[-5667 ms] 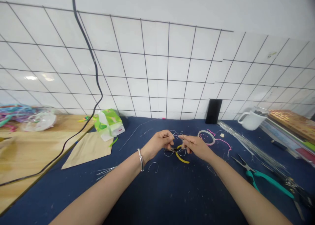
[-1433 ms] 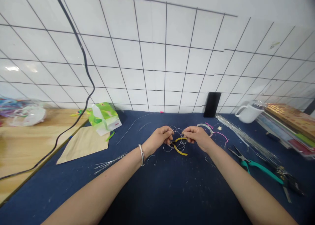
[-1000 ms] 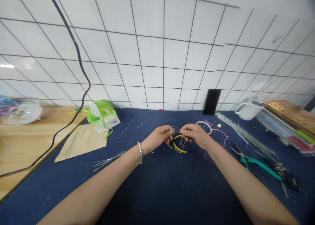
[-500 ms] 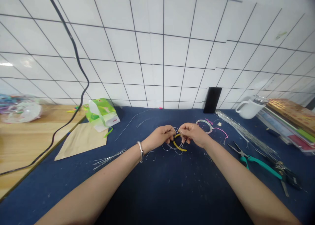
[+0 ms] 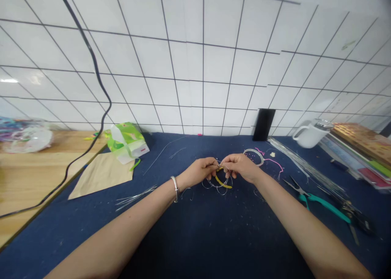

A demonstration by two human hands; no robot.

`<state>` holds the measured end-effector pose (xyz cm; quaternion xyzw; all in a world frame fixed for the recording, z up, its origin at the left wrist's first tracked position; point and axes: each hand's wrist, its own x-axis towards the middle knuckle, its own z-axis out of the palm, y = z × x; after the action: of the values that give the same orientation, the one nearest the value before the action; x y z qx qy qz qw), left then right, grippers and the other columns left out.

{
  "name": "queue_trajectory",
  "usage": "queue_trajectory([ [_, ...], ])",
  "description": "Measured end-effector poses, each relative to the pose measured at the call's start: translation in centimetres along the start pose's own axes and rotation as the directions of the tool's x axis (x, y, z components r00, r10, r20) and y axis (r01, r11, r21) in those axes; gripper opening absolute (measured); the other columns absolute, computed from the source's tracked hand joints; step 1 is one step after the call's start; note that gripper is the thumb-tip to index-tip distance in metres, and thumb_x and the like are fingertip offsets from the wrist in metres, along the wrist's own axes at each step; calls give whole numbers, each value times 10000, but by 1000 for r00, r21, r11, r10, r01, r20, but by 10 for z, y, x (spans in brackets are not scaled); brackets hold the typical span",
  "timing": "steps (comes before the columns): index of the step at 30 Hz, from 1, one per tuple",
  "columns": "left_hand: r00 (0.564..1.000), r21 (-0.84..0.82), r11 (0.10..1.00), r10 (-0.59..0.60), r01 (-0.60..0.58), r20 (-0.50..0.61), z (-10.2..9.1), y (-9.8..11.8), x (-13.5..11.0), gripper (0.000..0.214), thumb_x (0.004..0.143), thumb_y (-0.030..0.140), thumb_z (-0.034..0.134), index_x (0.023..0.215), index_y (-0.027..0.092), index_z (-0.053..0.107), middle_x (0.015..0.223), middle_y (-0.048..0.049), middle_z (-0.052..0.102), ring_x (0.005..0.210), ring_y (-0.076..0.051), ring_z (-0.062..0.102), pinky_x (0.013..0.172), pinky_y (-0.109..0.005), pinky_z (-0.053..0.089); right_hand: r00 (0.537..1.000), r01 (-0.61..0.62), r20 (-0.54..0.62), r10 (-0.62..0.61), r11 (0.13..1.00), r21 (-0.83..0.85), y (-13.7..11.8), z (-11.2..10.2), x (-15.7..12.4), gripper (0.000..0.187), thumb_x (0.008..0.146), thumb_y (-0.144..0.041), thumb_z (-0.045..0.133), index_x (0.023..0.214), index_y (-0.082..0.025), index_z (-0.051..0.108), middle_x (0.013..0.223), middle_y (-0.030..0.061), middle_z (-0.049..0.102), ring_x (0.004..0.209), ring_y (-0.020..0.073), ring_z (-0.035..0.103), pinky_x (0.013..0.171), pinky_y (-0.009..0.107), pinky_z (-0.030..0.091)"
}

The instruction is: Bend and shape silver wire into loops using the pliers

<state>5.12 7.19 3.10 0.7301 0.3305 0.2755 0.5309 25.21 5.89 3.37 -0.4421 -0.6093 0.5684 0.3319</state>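
Both my hands meet over the middle of the dark blue table cloth (image 5: 195, 238). My left hand (image 5: 198, 173), with a silver bangle on its wrist, pinches a piece made of thin silver wire loops (image 5: 217, 185). My right hand (image 5: 241, 167) pinches the same wire piece from the other side, fingers closed. A small yellow-handled tool (image 5: 222, 183) lies under the loops, just below my fingertips. Where the fingers meet, the wire is mostly hidden.
Teal-handled pliers (image 5: 317, 201) and another dark tool lie at the right, beside a bundle of straight wires (image 5: 305, 171). A tape ring with pink cord (image 5: 255, 157), a white mug (image 5: 310, 134), a black box (image 5: 264, 125), a green packet (image 5: 128, 142), brown paper (image 5: 102, 174) and a black cable (image 5: 91, 67) surround the work.
My hands have drawn closer together on the wire piece, and the fingertips now nearly touch. The view has tilted slightly; nothing else on the table has moved.
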Motion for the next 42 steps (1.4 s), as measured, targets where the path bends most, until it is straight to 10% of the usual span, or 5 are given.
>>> queue_trajectory([
  [26, 991, -309, 950, -80, 43, -108, -7, -14, 3, 256, 814, 387, 508, 852, 147, 587, 760, -77, 631, 591, -135, 593, 548, -265, 492, 998, -40, -41, 45, 993, 114, 14, -1, 2, 242, 745, -385, 600, 821, -157, 571, 670, 2, 603, 524, 101, 585, 381, 167, 359],
  [35, 838, -373, 928, -201, -4, -507, -26, -48, 19, 335, 803, 402, 510, 1023, 151, 531, 1030, -126, 584, 879, -206, 595, 744, -374, 496, 996, -68, -35, 76, 978, 197, 15, 13, -1, 262, 743, -397, 611, 795, -145, 564, 685, 34, 609, 566, 127, 598, 436, 201, 418],
  [42, 772, -258, 966, -141, -31, -620, -35, -28, 15, 552, 671, 296, 678, 1179, 194, 485, 1360, -102, 347, 1271, -275, 248, 1030, -410, 215, 983, 78, -182, -32, 964, 255, 7, 12, -2, 249, 772, -422, 572, 826, -182, 536, 731, 7, 588, 610, 112, 583, 504, 216, 438],
])
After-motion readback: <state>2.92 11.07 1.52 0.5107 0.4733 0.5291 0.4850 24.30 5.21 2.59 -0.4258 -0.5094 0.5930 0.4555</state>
